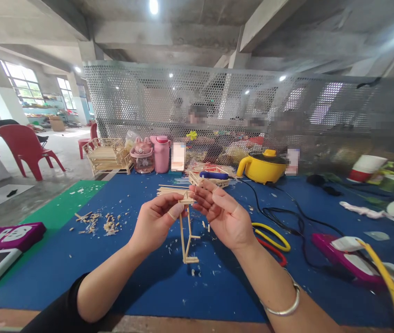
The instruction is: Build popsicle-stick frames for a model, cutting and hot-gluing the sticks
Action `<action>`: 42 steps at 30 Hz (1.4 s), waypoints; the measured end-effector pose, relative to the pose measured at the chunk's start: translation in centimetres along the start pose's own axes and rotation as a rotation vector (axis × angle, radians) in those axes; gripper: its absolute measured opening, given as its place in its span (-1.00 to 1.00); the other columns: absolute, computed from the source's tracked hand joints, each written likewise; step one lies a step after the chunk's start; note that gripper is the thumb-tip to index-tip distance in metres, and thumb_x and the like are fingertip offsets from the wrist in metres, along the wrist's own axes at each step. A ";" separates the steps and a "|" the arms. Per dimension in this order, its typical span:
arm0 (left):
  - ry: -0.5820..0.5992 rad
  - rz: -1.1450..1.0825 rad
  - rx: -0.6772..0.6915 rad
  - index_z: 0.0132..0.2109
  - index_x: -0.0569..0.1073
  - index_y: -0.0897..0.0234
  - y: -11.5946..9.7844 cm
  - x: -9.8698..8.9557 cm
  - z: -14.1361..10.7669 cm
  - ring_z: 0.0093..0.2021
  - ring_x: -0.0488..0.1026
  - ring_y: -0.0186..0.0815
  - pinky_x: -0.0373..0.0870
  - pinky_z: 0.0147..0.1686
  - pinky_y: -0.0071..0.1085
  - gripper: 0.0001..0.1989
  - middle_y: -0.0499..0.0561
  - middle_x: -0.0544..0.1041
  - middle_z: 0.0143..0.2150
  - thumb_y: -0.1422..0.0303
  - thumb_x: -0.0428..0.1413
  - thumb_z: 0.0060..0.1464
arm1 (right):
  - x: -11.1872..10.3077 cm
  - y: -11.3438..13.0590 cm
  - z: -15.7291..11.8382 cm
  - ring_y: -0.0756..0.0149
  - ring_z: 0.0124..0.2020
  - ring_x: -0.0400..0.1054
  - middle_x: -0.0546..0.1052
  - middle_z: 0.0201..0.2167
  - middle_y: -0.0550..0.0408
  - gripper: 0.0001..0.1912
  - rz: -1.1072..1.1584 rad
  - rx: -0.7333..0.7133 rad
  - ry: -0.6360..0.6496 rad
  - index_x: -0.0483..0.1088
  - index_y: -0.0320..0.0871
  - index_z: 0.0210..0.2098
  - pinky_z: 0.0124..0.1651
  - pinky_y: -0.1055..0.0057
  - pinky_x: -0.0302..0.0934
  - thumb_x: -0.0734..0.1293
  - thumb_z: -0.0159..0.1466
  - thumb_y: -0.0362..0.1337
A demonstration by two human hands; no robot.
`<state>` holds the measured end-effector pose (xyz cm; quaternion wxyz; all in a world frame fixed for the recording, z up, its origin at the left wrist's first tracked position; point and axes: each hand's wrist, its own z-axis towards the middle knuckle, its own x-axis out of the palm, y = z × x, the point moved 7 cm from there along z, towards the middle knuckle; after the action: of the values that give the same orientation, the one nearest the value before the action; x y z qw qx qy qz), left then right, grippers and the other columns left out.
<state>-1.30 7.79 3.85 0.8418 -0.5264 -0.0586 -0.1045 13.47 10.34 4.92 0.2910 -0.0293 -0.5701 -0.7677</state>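
Observation:
My left hand (158, 219) pinches the top of a small frame (182, 233) of thin wooden sticks between thumb and forefinger. The frame hangs upright, with two long legs and short cross pieces at its lower end. At its top right, the bent fingers of my right hand (225, 213) are spread loosely, their tips at or close to the sticks. Whether they touch it is hard to tell. Behind the hands lie a bundle of loose wooden sticks (169, 190) and a blue-handled tool (214, 175), resting near another stick frame.
Wood scraps (111, 224) litter the blue mat (113, 273). A yellow pot (264, 167), a pink bottle (161, 155) and a wooden stick rack (108, 156) stand at the back, before a perforated metal screen (131, 95). Black cables (269, 213) and a purple device (347, 259) lie right.

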 end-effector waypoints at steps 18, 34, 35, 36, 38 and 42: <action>0.088 0.397 0.223 -0.13 0.54 0.24 -0.7 0.9 -0.5 -0.22 0.55 -0.29 0.48 -0.19 -0.42 -0.80 0.03 0.62 -0.19 0.36 0.12 0.09 | 3.2 3.7 -2.4 0.30 -0.29 0.51 0.62 -0.32 0.17 -0.84 -1.014 -0.626 0.086 0.51 0.00 -0.30 -0.16 0.33 0.41 0.40 0.12 -0.37; -0.134 0.368 0.241 -0.28 0.60 0.22 -1.1 -0.3 -0.9 -0.32 0.59 -0.26 0.54 -0.27 -0.41 -0.87 0.01 0.65 -0.30 0.38 0.24 -0.05 | 1.0 -0.3 -0.7 0.33 -0.40 0.42 0.57 -0.46 0.11 -0.86 -0.464 -0.018 -0.099 0.52 -0.11 -0.43 -0.24 0.32 0.32 0.46 -0.01 -0.24; -0.137 0.371 0.246 -0.28 0.60 0.22 -1.1 -0.4 -0.9 -0.33 0.59 -0.26 0.54 -0.28 -0.41 -0.88 0.01 0.65 -0.31 0.39 0.25 -0.06 | 1.0 -0.3 -0.7 0.33 -0.40 0.43 0.57 -0.46 0.12 -0.87 -0.443 -0.014 -0.101 0.52 -0.11 -0.46 -0.23 0.32 0.32 0.47 -0.02 -0.24; -0.139 0.371 0.246 -0.29 0.60 0.23 -1.0 -0.4 -0.9 -0.33 0.59 -0.26 0.55 -0.28 -0.40 -0.88 0.01 0.65 -0.32 0.39 0.25 -0.07 | 1.0 -0.3 -0.7 0.33 -0.41 0.43 0.57 -0.47 0.13 -0.88 -0.439 -0.015 -0.100 0.52 -0.10 -0.48 -0.23 0.32 0.32 0.47 -0.03 -0.24; -0.142 0.363 0.236 -0.31 0.60 0.24 -0.9 -0.5 -0.9 -0.35 0.59 -0.24 0.55 -0.29 -0.39 -0.88 0.01 0.65 -0.34 0.39 0.26 -0.09 | 0.9 -0.2 -0.7 0.33 -0.42 0.42 0.57 -0.49 0.13 -0.89 -0.477 -0.027 -0.098 0.51 -0.11 -0.51 -0.25 0.32 0.31 0.48 -0.04 -0.24; -0.131 0.347 0.227 -0.33 0.60 0.23 -0.6 -0.6 -0.8 -0.36 0.59 -0.24 0.55 -0.31 -0.38 -0.89 0.01 0.65 -0.36 0.39 0.27 -0.11 | 0.9 -0.2 -0.8 0.31 -0.42 0.42 0.56 -0.51 0.13 -0.87 -0.532 -0.054 -0.082 0.50 -0.11 -0.52 -0.25 0.30 0.31 0.48 -0.03 -0.21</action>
<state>-2.09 6.86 3.92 0.8955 -0.4359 -0.0330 0.0835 12.84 9.29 4.87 0.0551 0.0826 -0.5483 -0.8304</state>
